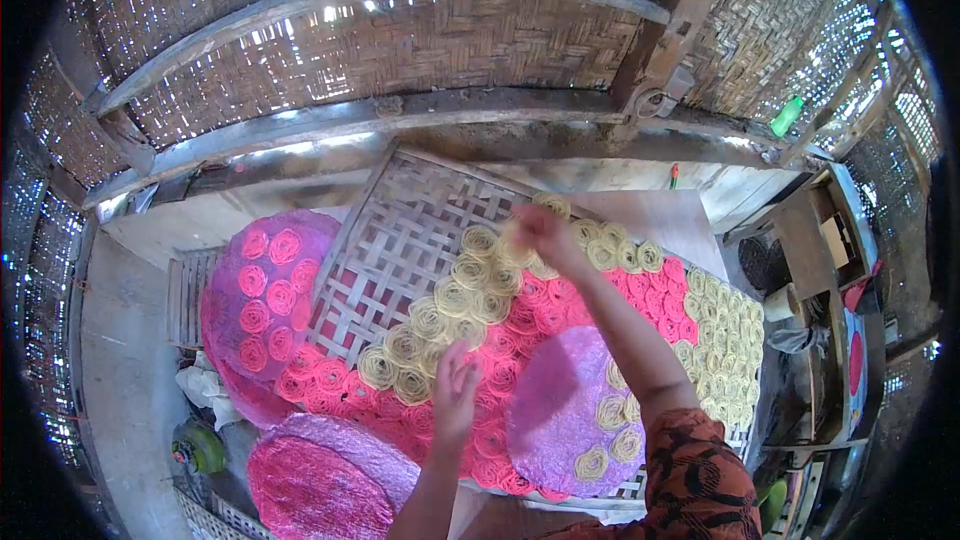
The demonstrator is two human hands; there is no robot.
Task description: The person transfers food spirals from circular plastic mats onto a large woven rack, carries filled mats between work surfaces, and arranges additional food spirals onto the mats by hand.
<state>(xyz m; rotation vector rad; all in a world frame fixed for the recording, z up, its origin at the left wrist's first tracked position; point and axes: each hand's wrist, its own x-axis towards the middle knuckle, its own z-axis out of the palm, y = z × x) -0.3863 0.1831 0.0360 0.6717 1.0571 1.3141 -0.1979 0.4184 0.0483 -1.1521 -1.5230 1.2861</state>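
Pale-yellow coils of thin strands [455, 298], round and lacy like raw noodle crackers, lie in rows on a woven bamboo rack [395, 225]. My right hand [545, 232] is closed over the upper rows, gripping a slightly blurred yellow coil [514, 243]. Lower down, my left hand [456, 392] hovers with fingers apart, nearest to the lower yellow coils and holding nothing. Bright pink coils [500, 375] spread below and between the yellow ones. Several yellow coils rest on a round purple sheet [560, 400] beside my right forearm.
At left, another purple round [225, 290] bears pink coils. A shiny pink and purple round [320, 480] sits at the front left, near a green gas cylinder [200, 448]. A wooden shelf unit [830, 230] stands at right. Woven bamboo walls [480, 35] rise behind.
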